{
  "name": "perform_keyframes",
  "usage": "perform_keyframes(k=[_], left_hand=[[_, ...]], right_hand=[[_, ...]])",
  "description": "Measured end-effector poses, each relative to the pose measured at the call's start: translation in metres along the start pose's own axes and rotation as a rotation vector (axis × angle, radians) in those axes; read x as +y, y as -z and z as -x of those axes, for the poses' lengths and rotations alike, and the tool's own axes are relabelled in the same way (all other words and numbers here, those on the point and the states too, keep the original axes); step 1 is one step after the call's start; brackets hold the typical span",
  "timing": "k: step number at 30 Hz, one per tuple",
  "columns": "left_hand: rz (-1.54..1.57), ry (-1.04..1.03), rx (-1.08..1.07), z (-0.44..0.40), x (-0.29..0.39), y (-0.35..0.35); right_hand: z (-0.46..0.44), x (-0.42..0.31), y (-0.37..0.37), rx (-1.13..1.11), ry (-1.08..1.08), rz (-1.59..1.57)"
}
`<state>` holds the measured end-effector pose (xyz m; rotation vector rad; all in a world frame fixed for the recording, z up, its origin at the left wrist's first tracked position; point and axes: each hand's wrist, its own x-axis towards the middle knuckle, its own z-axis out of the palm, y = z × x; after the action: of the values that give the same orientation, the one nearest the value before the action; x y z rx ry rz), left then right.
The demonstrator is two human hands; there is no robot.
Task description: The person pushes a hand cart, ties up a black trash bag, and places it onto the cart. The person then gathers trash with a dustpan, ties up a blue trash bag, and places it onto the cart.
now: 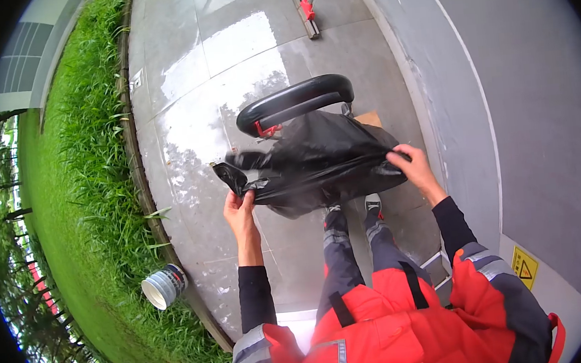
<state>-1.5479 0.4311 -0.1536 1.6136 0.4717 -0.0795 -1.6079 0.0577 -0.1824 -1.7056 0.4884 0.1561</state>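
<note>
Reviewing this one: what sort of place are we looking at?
Outdoors, probably a walkway beside a building: grey paving, with bright patches that look like wet shine, runs between green grass on one side and a plain grey wall on the other.

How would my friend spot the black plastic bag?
Over the grey tiled path beside green grass, find the person's left hand and right hand. The shiny black plastic bag stretches between them, thin and wrinkled, unlike the thick black looped bar nearby.

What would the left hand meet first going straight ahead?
Probably the loose corner of the black bag that the left hand pinches; beyond that, perhaps the shiny paving, though depth is unclear.
</note>
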Motion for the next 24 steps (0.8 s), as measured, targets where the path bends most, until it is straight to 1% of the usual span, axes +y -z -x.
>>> perform_keyframes(k=[2,3,4,5,6,7,8,9,10,12,13,14,16,17,18,19,20,22,23,24], left_hand=[[0.302,0.054,-0.038,0.011,0.007,-0.006],[0.269,0.035,-0.066,0.013,0.000,-0.002],[0.270,0.035,-0.066,0.016,0.004,-0.008],[0.218,-0.080,-0.067,0.022,0.012,-0.018],[0.165,-0.196,-0.067,0.025,0.016,-0.022],[0.228,-0.136,-0.179,0.025,0.018,-0.022],[0.276,-0.074,-0.217,0.024,0.018,-0.027],[0.311,-0.035,-0.269,0.024,0.017,-0.035],[0.347,0.003,-0.324,0.022,0.017,-0.044],[0.251,0.022,-0.397,0.009,-0.005,-0.059],[0.158,-0.001,-0.381,0.007,-0.009,-0.069],[0.201,0.086,-0.396,0.011,-0.003,-0.079],[0.124,0.175,-0.440,0.017,0.011,-0.091],[0.127,0.181,-0.439,0.014,0.005,-0.089],[0.047,0.246,-0.522,0.009,-0.003,-0.083],[-0.035,0.308,-0.606,0.007,-0.002,-0.082],[-0.036,0.308,-0.608,0.010,-0.001,-0.081],[-0.193,-0.106,-0.534,0.022,0.005,-0.082],[-0.318,-0.494,-0.455,0.027,0.016,-0.093],[-0.392,-0.594,-0.515,0.031,0.031,-0.098]], right_hand=[[0.006,-0.012,-0.004,0.139,-0.098,-0.285],[0.008,-0.019,-0.008,0.138,-0.098,-0.283],[0.010,-0.025,-0.015,0.218,0.011,-0.285],[0.012,-0.027,-0.018,0.296,0.119,-0.286],[0.014,-0.026,-0.018,0.293,0.120,-0.285],[0.016,-0.024,-0.017,0.164,0.196,-0.112],[0.019,-0.024,-0.018,0.035,0.269,0.060],[0.019,-0.023,-0.025,-0.036,0.264,0.021],[0.019,-0.022,-0.032,-0.116,0.316,0.006],[0.021,-0.034,-0.047,-0.250,0.310,-0.009],[0.021,-0.037,-0.053,-0.260,0.329,0.023],[0.019,-0.040,-0.058,-0.271,0.348,0.055],[0.017,-0.043,-0.061,-0.260,0.318,0.079],[0.017,-0.049,-0.062,-0.242,0.282,0.024],[0.016,-0.051,-0.062,-0.226,0.246,-0.032],[0.015,-0.048,-0.061,-0.214,0.184,-0.019],[0.014,-0.046,-0.061,-0.212,0.183,-0.020],[0.011,-0.046,-0.064,-0.083,0.170,0.204],[0.008,-0.041,-0.069,-0.067,0.207,0.344],[0.005,-0.036,-0.077,-0.065,0.203,0.344]])
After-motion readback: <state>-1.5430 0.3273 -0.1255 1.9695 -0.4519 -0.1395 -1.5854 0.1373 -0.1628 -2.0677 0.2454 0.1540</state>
